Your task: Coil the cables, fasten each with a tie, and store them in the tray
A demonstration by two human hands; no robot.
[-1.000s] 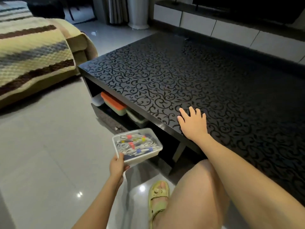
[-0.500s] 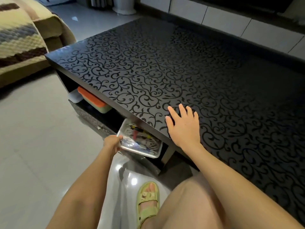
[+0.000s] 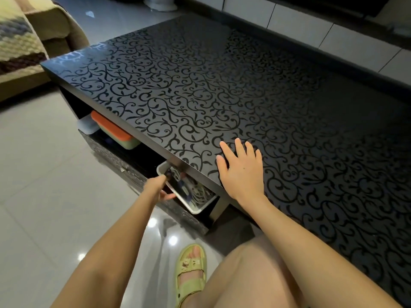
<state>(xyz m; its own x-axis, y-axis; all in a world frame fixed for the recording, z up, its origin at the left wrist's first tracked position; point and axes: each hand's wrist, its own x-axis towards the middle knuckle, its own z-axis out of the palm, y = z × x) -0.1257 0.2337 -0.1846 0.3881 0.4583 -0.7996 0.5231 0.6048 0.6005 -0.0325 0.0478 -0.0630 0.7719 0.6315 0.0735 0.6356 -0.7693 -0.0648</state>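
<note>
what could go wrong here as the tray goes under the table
1. The tray is tilted and held by the left hand at one edge only, so the coiled cables could slide out.
2. It sits close under the tabletop and beside the table leg; its rim might catch on either.

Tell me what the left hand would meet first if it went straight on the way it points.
The left hand grips the tray, aimed into the dark shelf gap under the table. Nothing shows in that line; the orange-lidded box sits off to the side. Depth there is unclear.
</note>
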